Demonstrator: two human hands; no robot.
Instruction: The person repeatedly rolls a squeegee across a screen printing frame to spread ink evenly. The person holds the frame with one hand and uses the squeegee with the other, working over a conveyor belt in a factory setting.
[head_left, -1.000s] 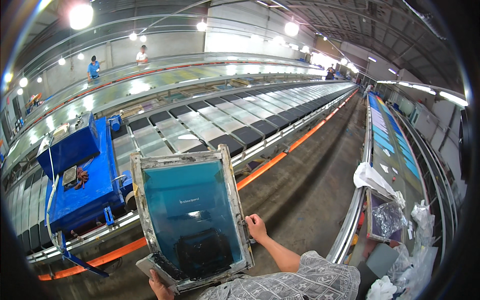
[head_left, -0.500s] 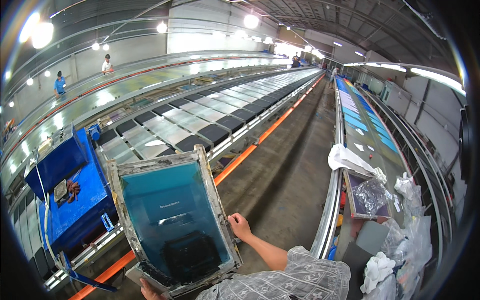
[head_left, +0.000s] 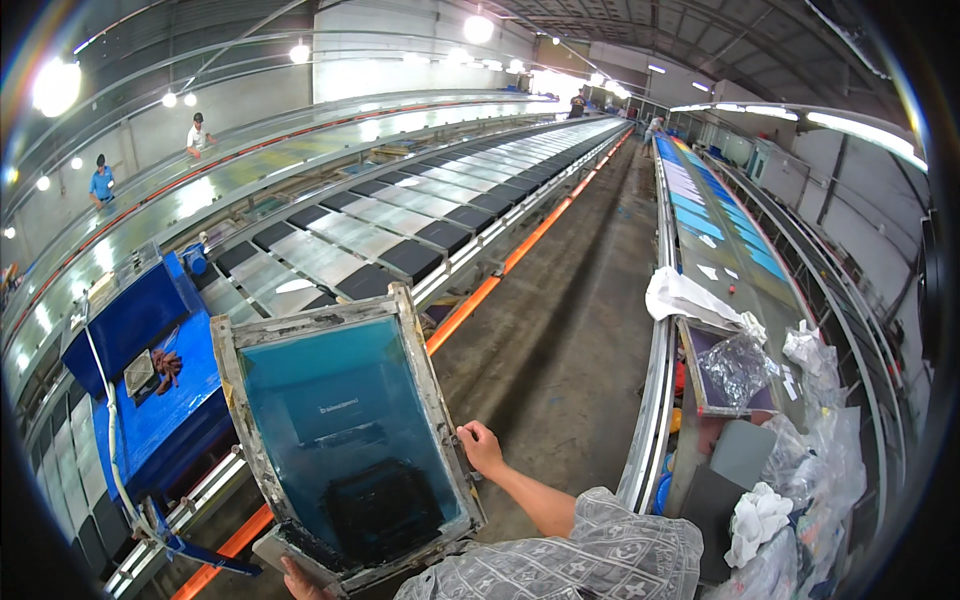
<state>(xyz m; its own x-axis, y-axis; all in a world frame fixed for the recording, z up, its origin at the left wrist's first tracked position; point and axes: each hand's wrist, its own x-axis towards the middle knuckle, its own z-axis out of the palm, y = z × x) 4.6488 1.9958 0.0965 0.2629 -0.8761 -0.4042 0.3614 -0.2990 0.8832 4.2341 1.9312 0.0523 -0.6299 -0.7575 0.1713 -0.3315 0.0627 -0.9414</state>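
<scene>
A screen printing frame (head_left: 345, 425) leans tilted in front of me, with worn, ink-stained edges, teal mesh and a dark ink patch low down. My right hand (head_left: 482, 449) is closed at the frame's right edge, its fingertips partly hidden. At the lower left corner, my left hand (head_left: 303, 580) grips the frame, beside a pale flat piece (head_left: 283, 552); most of that hand falls outside the picture. Left of the frame stands a blue cart (head_left: 185, 400) carrying a dark red glove-like bundle (head_left: 166, 371).
A long printing table (head_left: 340, 255) with dark fabric pieces runs away ahead, edged by an orange rail (head_left: 505, 268). On the right, another table holds plastic wrap (head_left: 738, 368), white cloths (head_left: 757, 522) and coloured pieces (head_left: 700, 222). An aisle (head_left: 570, 330) lies between. Several people work far off.
The view has turned slightly, so the tables and the aisle sit a little further left. Both hands keep their places on the frame.
</scene>
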